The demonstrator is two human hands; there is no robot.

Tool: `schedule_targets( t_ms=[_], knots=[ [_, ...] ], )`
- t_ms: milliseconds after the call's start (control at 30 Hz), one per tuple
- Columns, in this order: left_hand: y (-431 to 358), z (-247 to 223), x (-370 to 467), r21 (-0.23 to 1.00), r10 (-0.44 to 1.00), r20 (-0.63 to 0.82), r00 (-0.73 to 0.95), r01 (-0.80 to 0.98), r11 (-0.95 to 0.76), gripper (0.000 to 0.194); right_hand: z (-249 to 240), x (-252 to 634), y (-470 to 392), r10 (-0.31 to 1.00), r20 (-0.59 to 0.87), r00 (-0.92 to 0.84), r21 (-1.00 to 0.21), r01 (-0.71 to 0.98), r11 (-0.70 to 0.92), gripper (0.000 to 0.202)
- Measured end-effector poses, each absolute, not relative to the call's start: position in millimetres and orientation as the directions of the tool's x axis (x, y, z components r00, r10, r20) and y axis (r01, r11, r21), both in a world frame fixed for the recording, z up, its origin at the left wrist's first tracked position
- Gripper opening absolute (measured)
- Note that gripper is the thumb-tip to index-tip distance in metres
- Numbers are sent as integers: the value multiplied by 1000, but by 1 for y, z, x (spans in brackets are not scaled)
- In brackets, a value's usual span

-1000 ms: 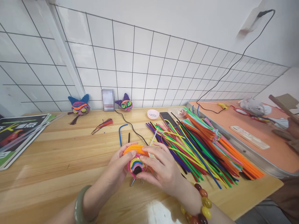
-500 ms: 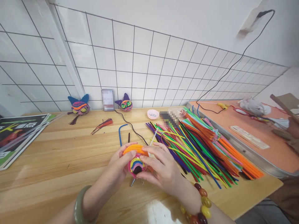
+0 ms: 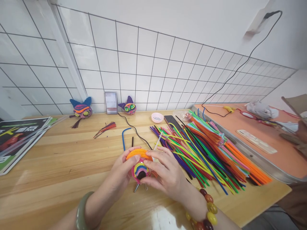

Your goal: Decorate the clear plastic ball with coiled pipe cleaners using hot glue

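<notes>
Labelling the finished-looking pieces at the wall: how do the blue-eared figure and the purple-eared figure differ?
Size: the blue-eared figure looks bigger than the purple-eared figure.
Tassel: the blue-eared figure has a dark tassel at its lower side; none shows on the purple-eared figure.
Ears: the blue-eared figure's are blue, the purple-eared figure's purple.
Shared: two pointed ears and multicoloured, banded faces.

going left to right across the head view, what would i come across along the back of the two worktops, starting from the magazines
magazines → blue-eared figure → upright screen → purple-eared figure → pink bowl → dark phone → yellow corded tool → crumpled plastic bag
</notes>
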State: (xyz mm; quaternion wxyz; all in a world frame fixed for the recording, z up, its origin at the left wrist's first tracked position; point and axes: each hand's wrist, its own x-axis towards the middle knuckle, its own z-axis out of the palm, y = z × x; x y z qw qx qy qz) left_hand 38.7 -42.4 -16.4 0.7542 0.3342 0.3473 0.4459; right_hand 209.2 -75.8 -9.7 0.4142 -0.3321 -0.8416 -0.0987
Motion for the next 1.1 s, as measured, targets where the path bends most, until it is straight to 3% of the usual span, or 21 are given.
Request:
schedule_targets(
  t_ms=[1100],
  knots=[
    [-44, -10, 39, 790, 898, -229, 377, -468, 397, 31, -10, 212, -77, 504, 746, -434, -134, 645, 753, 32]
  ],
)
